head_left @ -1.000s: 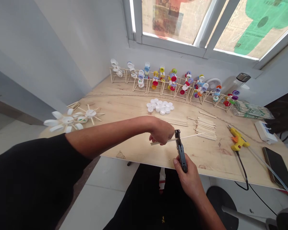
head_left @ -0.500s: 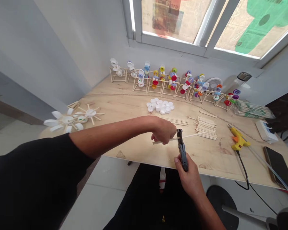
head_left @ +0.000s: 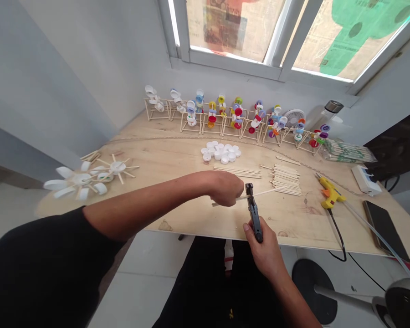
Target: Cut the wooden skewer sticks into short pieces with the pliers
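My right hand (head_left: 264, 243) is closed around the handles of a dark pair of pliers (head_left: 254, 212), whose jaws point away from me above the table. Across the jaws runs a thin wooden stick (head_left: 268, 191), its far end reaching over the cut sticks. My left hand (head_left: 228, 189) is closed on the near part of the sticks, just left of the jaws; its fingertips are mostly hidden beneath the hand. Beyond it lie several long sticks (head_left: 237, 171). To the right is a pile of shorter sticks (head_left: 286, 178). White bottle caps (head_left: 222, 151) are bunched behind.
Bottle-cap wheels on stick frames (head_left: 237, 116) line the wall. White cap-and-stick wheels (head_left: 82, 178) lie at left. At right are a yellow glue gun (head_left: 331, 191) with its cord, a dark phone (head_left: 384, 228), a power strip (head_left: 365, 180), and a packet of sticks (head_left: 348, 151).
The whole view has shifted slightly, so the table's contents appear further left. Both hands keep their holds on the sticks and pliers, with little other visible difference.
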Motion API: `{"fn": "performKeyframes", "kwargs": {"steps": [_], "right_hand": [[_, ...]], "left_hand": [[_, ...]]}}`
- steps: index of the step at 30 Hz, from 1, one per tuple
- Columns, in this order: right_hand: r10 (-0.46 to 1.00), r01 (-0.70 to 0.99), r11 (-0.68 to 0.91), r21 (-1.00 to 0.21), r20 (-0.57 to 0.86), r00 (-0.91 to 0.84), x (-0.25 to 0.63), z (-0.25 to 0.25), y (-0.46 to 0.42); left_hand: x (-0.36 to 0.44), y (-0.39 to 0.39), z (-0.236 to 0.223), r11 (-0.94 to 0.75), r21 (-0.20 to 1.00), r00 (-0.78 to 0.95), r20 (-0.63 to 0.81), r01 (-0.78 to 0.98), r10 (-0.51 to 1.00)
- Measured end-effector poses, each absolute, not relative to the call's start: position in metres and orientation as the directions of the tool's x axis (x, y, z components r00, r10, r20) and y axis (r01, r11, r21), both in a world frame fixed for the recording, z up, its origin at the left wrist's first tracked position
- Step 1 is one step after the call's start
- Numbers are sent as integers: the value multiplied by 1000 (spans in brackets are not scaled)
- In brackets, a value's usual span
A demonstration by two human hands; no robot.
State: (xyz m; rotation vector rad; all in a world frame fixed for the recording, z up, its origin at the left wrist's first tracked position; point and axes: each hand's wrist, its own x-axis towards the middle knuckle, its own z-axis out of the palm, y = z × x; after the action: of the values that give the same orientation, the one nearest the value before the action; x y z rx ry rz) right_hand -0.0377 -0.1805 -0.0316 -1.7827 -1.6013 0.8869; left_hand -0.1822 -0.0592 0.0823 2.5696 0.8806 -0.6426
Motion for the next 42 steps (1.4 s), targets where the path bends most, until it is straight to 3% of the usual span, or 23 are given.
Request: {"fn": "performKeyframes", "kwargs": {"steps": [4, 14, 23, 30, 42], "right_hand": [[993, 629, -117, -768, -93, 71, -38, -32, -181], [995, 664, -94, -742, -42, 94, -37, -34, -178], [996, 700, -73, -710, -23, 81, -37, -37, -174], [997, 701, -67, -710, -22, 73, -39, -36, -172], [995, 597, -83, -798, -37, 88, -39, -35, -174]], "left_hand": [[-182, -66, 84, -749, 101, 699, -456, 655, 551], [-183, -90, 61, -649, 66, 641, -258, 758, 723], [-181, -117, 14, -493, 180, 490, 64, 851, 870], [-176, -121, -8, -497, 193, 425, 319, 846, 848], [-178, -123, -17, -585, 65, 405, 659, 809, 634]]}}
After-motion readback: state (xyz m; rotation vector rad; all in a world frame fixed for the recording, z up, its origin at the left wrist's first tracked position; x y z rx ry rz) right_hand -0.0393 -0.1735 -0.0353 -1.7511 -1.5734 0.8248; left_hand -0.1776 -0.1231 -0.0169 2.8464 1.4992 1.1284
